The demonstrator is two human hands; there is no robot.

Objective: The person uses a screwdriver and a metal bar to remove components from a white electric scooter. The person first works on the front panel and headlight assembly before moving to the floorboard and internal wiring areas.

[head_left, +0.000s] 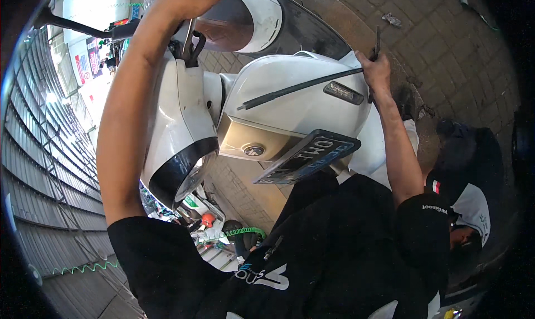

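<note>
My left hand (195, 0) is at the top edge over the handlebar of a white scooter (178, 101), beside a chrome rod (188, 40); its fingers are cut off by the frame. My right hand (377, 69) is closed around a thin dark tool (378, 40) at the right edge of the white front panel (290, 96). A long dark rod (295, 88) crosses that panel diagonally, its upper end at my right hand. Below it are a gold-coloured section with a round emblem (253, 151) and a black-framed number plate (309, 156). The headlight (192, 174) faces down-left.
A co-worker in dark clothing (468, 157) is close at my right on the brick paving (446, 51). A mirror on a stalk (78, 26) sticks out top left. Behind are another person (239, 235), an orange helmet (208, 220) and a green coiled hose (253, 229).
</note>
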